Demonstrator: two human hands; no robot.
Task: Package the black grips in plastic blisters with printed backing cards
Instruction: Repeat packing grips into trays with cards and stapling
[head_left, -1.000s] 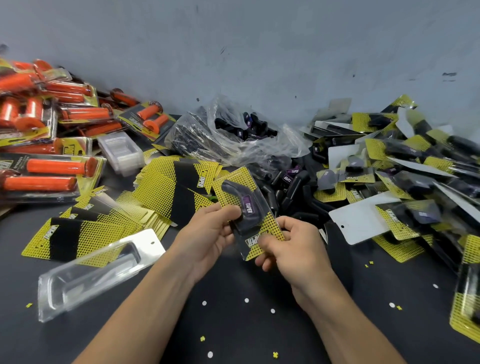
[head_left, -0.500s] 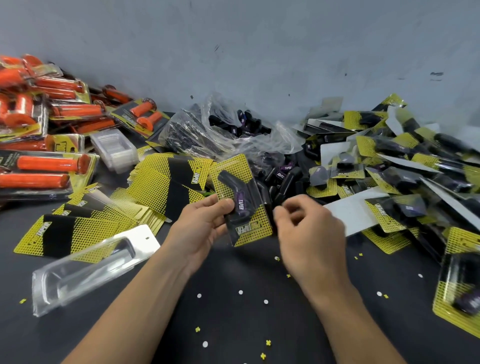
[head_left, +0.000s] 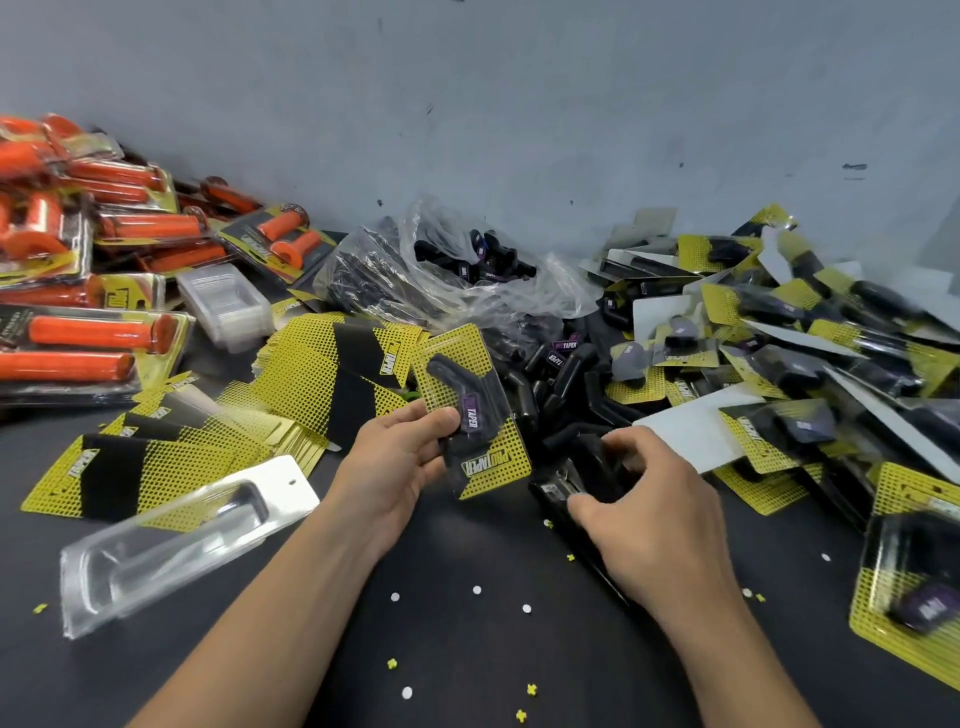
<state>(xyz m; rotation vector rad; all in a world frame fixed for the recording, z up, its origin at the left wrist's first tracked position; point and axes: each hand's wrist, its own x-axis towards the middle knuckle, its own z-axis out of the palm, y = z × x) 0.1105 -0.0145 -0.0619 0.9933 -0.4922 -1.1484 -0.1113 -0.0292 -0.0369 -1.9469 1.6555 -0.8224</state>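
My left hand (head_left: 395, 457) grips a blister pack (head_left: 470, 415) by its left edge: a black grip with a purple label under clear plastic on a yellow dotted backing card. My right hand (head_left: 654, 514) curls over a black stapler-like tool (head_left: 558, 486) lying on the dark table just right of the pack, thumb at its near end and fingers over its top. Loose black grips (head_left: 561, 384) lie heaped just beyond both hands. A fanned stack of yellow backing cards (head_left: 322, 374) sits to the left.
An empty long clear blister (head_left: 171, 540) lies at front left, and small clear blisters (head_left: 226, 304) are stacked behind the cards. A plastic bag of grips (head_left: 447, 270) sits by the wall. Finished packs (head_left: 779, 332) pile up at right, orange-grip packs (head_left: 93, 332) at left.
My right hand let go of the pack's lower edge, moved right and down, and came down over the black tool. My left hand keeps holding the pack.
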